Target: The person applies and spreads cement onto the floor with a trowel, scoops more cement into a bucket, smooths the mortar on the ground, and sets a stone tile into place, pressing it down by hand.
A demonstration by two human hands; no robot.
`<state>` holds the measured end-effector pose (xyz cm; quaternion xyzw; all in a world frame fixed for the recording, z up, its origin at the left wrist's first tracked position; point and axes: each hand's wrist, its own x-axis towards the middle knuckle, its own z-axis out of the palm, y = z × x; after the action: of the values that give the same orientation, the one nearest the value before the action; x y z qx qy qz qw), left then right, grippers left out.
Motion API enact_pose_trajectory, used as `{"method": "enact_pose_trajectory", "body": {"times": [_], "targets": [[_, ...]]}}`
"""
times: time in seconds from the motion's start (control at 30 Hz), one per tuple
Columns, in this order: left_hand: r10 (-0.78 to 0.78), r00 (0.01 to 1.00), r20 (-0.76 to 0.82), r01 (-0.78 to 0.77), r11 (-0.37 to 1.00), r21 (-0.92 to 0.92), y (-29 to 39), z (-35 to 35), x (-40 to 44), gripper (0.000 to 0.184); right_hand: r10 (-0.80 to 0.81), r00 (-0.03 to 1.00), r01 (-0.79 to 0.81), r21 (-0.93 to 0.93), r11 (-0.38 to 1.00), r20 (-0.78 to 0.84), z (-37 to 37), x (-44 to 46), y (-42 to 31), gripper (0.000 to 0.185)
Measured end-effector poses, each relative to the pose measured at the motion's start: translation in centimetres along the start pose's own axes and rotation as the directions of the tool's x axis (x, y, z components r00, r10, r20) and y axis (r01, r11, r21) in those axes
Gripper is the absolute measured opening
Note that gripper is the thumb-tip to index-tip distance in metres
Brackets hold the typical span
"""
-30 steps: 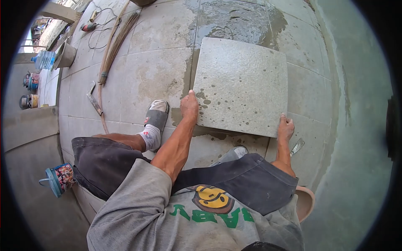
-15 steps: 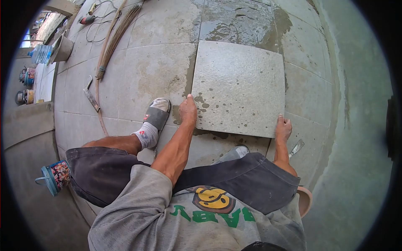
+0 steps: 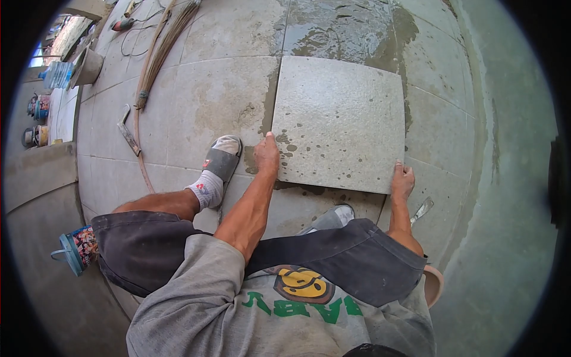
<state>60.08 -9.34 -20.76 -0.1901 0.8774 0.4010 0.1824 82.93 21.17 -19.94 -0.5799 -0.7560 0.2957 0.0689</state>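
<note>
A large square grey tile (image 3: 339, 125), speckled with dark wet spots, lies between my hands over the tiled floor. My left hand (image 3: 267, 156) grips its left edge near the lower left corner, thumb on top. At the lower right corner, my right hand (image 3: 402, 180) holds the edge with curled fingers. Beneath the near edge runs a dark shadow. Past the far edge spreads wet grey slurry (image 3: 333, 30). The undersides of the tile and the fingertips beneath it are hidden.
A stick broom (image 3: 160, 56), a sickle-like tool (image 3: 128, 134) and a corded tool (image 3: 122, 24) lie on the left. A trowel (image 3: 423, 209) is beside my right forearm. Buckets (image 3: 88, 66) (image 3: 77, 250) stand at far left; a bowl rim (image 3: 435, 284) shows near my right hip.
The tile has shifted slightly left against the floor joints, its far edge now nearer the wet slurry's border. Both hands keep their hold on it. The view has turned slightly.
</note>
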Motion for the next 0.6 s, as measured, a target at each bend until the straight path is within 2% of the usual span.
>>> {"method": "enact_pose_trajectory", "body": {"times": [0.1, 0.17, 0.3, 0.4, 0.47, 0.53, 0.6], "targets": [[0.014, 1.0, -0.012, -0.014, 1.0, -0.01, -0.2, 0.2, 0.0, 0.056, 0.008, 1.0, -0.008, -0.018, 1.0, 0.007, 0.2, 0.2, 0.1, 0.048], [-0.044, 0.999, -0.021, 0.043, 0.999, -0.034, -0.1, 0.2, -0.2, 0.056, 0.0, 1.0, 0.0, -0.013, 1.0, 0.017, 0.2, 0.2, 0.1, 0.048], [-0.057, 0.998, -0.032, 0.057, 0.998, 0.004, -1.1, 0.3, 0.7, 0.056, -0.027, 1.0, 0.027, -0.017, 0.999, 0.007, 0.8, -0.2, 0.6, 0.047], [0.003, 1.0, -0.011, -0.002, 0.993, 0.115, -0.9, 0.1, 0.8, 0.054, -0.007, 0.999, 0.008, -0.002, 1.0, 0.035, 1.2, -0.1, 1.1, 0.047], [0.087, 0.992, -0.093, -0.072, 0.986, 0.15, -0.3, 0.1, 0.2, 0.05, -0.003, 0.999, 0.003, 0.001, 1.0, 0.049, 1.1, 0.0, 0.7, 0.047], [0.09, 0.995, -0.034, -0.083, 0.982, 0.171, 0.3, -0.3, -1.3, 0.045, -0.031, 0.998, 0.033, -0.039, 0.999, 0.051, 1.4, 0.3, 1.5, 0.047], [0.171, 0.985, -0.04, -0.158, 0.963, 0.218, -0.4, -0.3, -0.9, 0.04, -0.039, 0.998, 0.043, -0.076, 0.996, 0.052, 1.4, 0.5, 1.8, 0.046]]}}
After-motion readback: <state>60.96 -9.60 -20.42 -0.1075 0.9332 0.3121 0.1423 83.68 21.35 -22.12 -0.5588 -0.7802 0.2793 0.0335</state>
